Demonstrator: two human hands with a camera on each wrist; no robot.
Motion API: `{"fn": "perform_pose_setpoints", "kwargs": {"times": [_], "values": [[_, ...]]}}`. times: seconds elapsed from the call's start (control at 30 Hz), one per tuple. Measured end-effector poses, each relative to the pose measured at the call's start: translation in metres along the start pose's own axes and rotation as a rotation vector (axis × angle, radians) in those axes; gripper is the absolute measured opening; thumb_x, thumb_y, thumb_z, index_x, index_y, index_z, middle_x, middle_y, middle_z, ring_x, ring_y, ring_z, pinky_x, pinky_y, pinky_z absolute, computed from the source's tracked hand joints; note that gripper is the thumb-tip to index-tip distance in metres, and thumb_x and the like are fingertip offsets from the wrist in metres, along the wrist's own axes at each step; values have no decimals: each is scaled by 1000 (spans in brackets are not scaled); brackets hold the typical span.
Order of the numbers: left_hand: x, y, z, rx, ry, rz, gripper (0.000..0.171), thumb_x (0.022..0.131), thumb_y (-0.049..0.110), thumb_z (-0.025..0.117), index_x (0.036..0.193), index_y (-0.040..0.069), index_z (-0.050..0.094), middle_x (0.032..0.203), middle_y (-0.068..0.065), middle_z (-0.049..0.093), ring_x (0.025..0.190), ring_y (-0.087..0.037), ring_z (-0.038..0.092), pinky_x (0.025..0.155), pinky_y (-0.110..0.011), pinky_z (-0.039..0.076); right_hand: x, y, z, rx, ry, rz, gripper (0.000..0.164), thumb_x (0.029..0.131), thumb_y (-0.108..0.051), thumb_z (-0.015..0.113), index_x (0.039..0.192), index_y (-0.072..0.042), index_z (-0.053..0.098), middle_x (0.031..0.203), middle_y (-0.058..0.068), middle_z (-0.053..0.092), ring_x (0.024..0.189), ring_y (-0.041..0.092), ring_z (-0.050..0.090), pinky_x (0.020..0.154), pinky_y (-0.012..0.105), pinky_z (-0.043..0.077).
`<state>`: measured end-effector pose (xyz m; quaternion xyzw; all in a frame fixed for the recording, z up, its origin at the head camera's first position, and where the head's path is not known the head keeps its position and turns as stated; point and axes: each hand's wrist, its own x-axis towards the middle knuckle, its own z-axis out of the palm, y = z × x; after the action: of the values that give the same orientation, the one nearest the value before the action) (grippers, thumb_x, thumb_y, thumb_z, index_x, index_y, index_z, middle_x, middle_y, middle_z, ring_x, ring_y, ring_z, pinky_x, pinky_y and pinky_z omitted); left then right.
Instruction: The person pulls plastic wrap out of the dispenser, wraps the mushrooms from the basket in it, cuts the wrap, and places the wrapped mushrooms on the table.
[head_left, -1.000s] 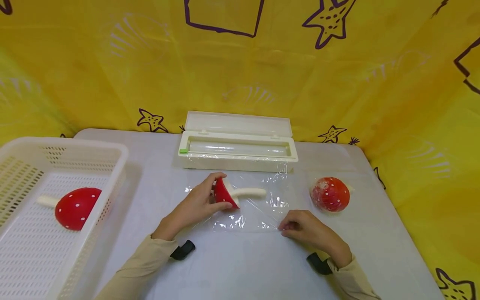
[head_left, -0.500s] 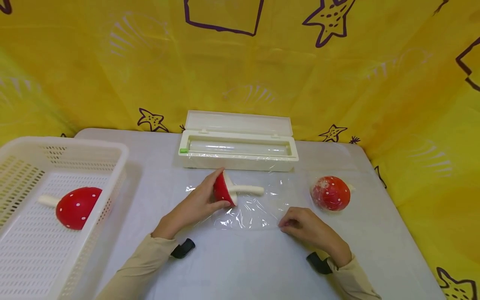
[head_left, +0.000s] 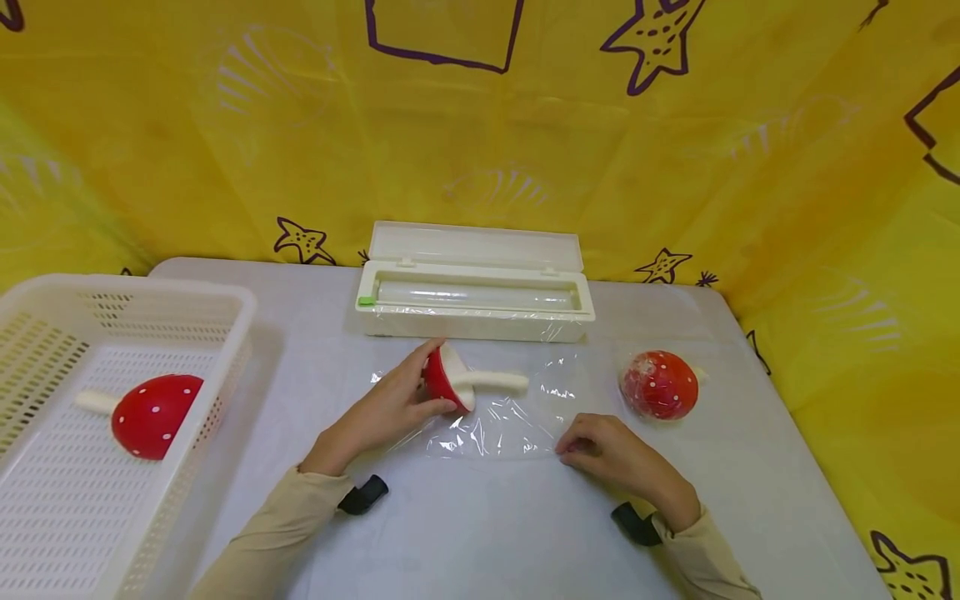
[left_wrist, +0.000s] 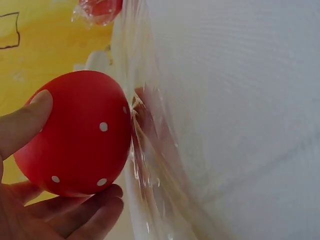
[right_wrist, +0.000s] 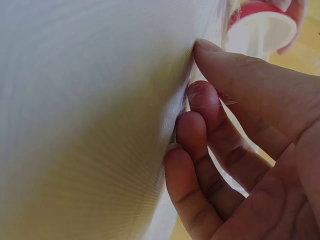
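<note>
A red toy mushroom [head_left: 441, 380] with white dots lies on its side, its pale stem pointing right. My left hand [head_left: 384, 417] grips it by the cap, thumb on one side and fingers on the other. Under it, a clear sheet of cling film [head_left: 491, 435] spreads over the table, creased and shiny. At the film's near right corner my right hand [head_left: 626, 462] pinches the edge; in the right wrist view a strip of film shows by the index fingertip [right_wrist: 202, 92]. The film runs back to a cream cling film dispenser [head_left: 476, 323], lid raised and roll inside.
To the right sits a second toy mushroom [head_left: 660, 385], wrapped in film. A white perforated basket [head_left: 243, 321] stands at the left with another red mushroom [head_left: 156, 417] in it. Behind the table hangs a yellow patterned cloth [head_left: 480, 125].
Over the last second the left hand has shifted the mushroom slightly up and turned it, so its stem lies a little further left. The right hand has barely moved, and the film's creases differ.
</note>
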<state>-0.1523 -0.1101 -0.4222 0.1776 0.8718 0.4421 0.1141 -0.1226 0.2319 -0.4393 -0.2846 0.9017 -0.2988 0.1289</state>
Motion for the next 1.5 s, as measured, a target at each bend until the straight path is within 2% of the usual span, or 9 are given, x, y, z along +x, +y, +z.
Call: {"fn": "perform_pose_setpoints", "kwargs": {"times": [0.2,0.53,0.8,0.9,1.03,1.17,1.3,1.4,1.5], "values": [[2,-1,1,3,15,58,91,88,20,76,157,12,17,153,-11,38,136,-31,43,108,-48,46,0,-1,-1,0,-7,13,11,84,-12,79,94,-14,75,90,-5,71,83,6,63,78,23,57],[-1,-2,-10,6,-24,-12,94,87,21,77,157,12,15,148,-12,41,125,-33,56,106,-49,48,0,-2,0,8,2,-7,11,83,-13,79,94,-13,75,89,-5,71,82,6,63,78,23,57],[-6,-3,-19,90,-49,-78,95,88,27,76,157,9,13,154,-15,36,135,-39,47,108,-57,42,0,-2,2,25,19,-14,10,83,-13,79,92,-13,75,87,-6,70,81,4,60,76,22,56],[-10,-3,-24,125,-57,-99,95,87,27,76,157,7,14,152,-17,38,134,-42,48,107,-58,44,-1,-2,3,24,25,-14,10,83,-13,79,92,-14,75,86,-7,70,80,3,60,76,22,56],[-14,-5,-29,154,-64,-82,91,87,24,76,154,2,19,143,-21,46,125,-42,54,103,-56,47,-1,-3,3,19,28,0,9,83,-14,79,91,-16,74,86,-10,69,80,1,59,76,21,56],[-21,-10,-31,190,-74,-71,82,84,22,78,146,-1,30,129,-21,55,114,-37,58,98,-52,50,-1,-3,1,24,34,8,10,84,-15,79,91,-17,73,86,-10,69,81,0,59,77,21,56],[-31,-14,-34,224,-94,-54,60,81,18,81,127,1,47,109,-14,60,100,-27,58,90,-44,50,-1,-3,0,43,41,17,10,84,-17,79,92,-17,73,87,-10,69,81,1,60,77,21,56],[-38,-17,-36,231,-147,-57,45,76,15,84,109,5,54,96,-7,57,91,-20,53,83,-35,47,-2,-2,0,59,43,23,10,85,-19,79,92,-19,72,87,-11,69,80,0,60,77,21,56],[-44,-19,-37,234,-211,-87,39,73,13,86,100,9,57,90,-2,54,88,-16,50,79,-29,45,-1,-1,1,64,53,12,10,85,-20,79,91,-20,71,86,-11,68,80,0,60,76,21,56]]}}
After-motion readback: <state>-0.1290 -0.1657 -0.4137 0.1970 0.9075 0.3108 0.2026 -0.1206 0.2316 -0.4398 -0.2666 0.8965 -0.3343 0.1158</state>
